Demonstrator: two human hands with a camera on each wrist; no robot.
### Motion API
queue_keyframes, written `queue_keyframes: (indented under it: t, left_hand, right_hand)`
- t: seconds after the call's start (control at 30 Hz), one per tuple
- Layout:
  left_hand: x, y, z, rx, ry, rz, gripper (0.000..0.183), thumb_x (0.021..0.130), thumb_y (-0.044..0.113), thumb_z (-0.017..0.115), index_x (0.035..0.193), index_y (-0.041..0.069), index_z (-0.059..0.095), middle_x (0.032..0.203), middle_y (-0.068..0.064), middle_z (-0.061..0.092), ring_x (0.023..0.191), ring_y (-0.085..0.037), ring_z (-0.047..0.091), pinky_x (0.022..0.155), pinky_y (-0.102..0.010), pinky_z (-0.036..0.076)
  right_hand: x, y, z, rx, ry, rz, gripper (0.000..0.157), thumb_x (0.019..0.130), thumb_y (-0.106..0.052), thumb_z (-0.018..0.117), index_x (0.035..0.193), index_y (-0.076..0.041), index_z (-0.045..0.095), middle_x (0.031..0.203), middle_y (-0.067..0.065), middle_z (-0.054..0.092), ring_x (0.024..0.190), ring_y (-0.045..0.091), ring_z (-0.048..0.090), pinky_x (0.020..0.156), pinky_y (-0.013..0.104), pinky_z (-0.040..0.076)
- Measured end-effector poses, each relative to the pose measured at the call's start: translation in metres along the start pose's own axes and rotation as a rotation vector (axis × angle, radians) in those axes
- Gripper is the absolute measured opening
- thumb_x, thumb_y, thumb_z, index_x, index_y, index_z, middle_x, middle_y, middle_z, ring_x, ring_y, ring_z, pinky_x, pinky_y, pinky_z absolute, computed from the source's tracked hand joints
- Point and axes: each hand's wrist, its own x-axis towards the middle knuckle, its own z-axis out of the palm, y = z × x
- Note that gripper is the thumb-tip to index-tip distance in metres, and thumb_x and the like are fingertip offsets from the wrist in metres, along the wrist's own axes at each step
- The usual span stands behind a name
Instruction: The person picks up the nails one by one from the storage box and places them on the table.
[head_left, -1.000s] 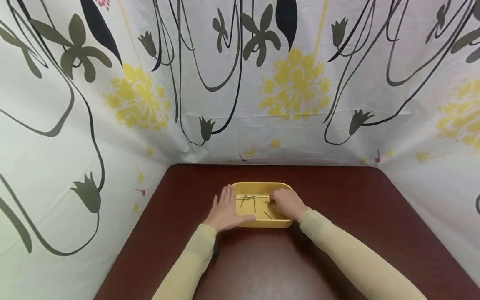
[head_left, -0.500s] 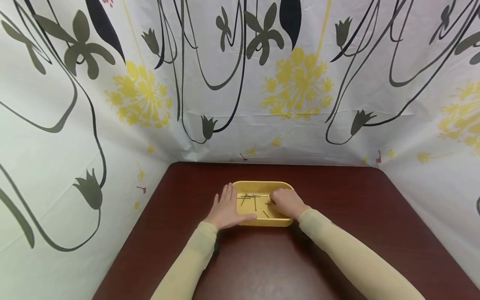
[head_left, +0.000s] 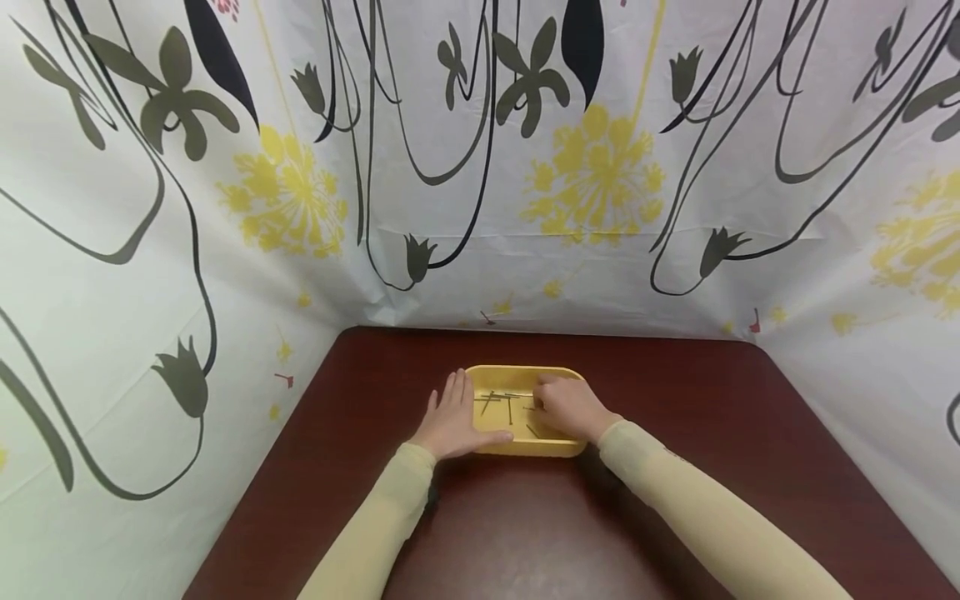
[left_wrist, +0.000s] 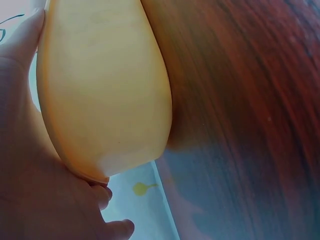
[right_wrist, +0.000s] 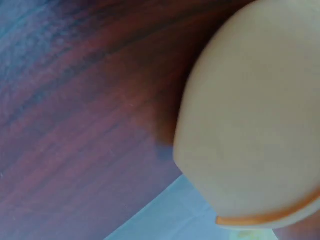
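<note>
A shallow yellow tray [head_left: 525,447] stands on the dark red-brown table, with several thin nails [head_left: 491,397] lying loose on its floor. My left hand [head_left: 448,429] rests on its left end, fingers straight along the side and thumb stretched over the front rim. Inside the right part of the tray is my right hand [head_left: 572,408], its fingers curled down; a short bit of nail [head_left: 528,408] shows at the fingertips, the rest hidden behind them. Both wrist views mostly show the outer wall of the tray [left_wrist: 105,90], and the left wrist view also shows the left hand along its rim.
The dark table [head_left: 487,533] stretches around the tray on all sides. Behind it and to both sides hangs a white cloth [head_left: 480,208] with grey and yellow flowers, close to the table's back edge.
My right hand has shifted slightly left inside the tray, and the nail end at its fingertips has moved left with it. The left hand and tray keep their places.
</note>
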Motion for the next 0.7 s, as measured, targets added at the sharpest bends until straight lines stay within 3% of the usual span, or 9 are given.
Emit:
queue_keyframes:
  t: [0.23,0.4,0.57,0.7]
  left_hand:
    - [0.002,0.0,0.0,-0.011,-0.001,0.002,0.136,0.071,0.094,0.05,0.16,0.0,0.008,0.168,-0.016,0.002,0.154,-0.029,0.003,0.118,-0.057,0.014]
    - [0.001,0.0,0.001,-0.01,-0.005,0.001,0.138,0.069,0.096,0.047,0.161,0.0,0.008,0.168,-0.016,0.003,0.154,-0.029,0.002,0.119,-0.057,0.013]
    - [0.001,0.001,0.001,-0.007,-0.006,0.006,0.14,0.068,0.098,0.044,0.16,-0.001,0.008,0.168,-0.015,0.001,0.154,-0.028,0.001,0.119,-0.056,0.013]
    - [0.001,0.001,0.001,-0.001,-0.007,0.001,0.14,0.067,0.098,0.044,0.16,0.0,0.008,0.168,-0.015,0.0,0.154,-0.027,0.0,0.119,-0.056,0.012]
  right_hand:
    - [-0.001,0.0,-0.011,0.013,0.038,-0.035,0.016,0.083,-0.021,0.081,0.074,-0.023,0.068,0.104,-0.002,0.06,0.086,0.015,0.057,0.061,0.034,0.051]
    - [-0.004,0.005,-0.018,0.011,0.053,-0.051,0.015,0.082,-0.019,0.08,0.075,-0.023,0.067,0.124,0.007,0.061,0.108,0.023,0.057,0.065,0.038,0.053]
    - [-0.007,0.01,-0.031,0.003,0.077,-0.065,0.017,0.08,-0.014,0.079,0.072,-0.022,0.066,0.133,0.01,0.058,0.125,0.029,0.051,0.082,0.049,0.053]
    - [-0.009,0.015,-0.043,-0.019,0.081,-0.072,0.019,0.079,-0.015,0.081,0.071,-0.023,0.066,0.137,0.013,0.057,0.133,0.033,0.046,0.102,0.058,0.042]
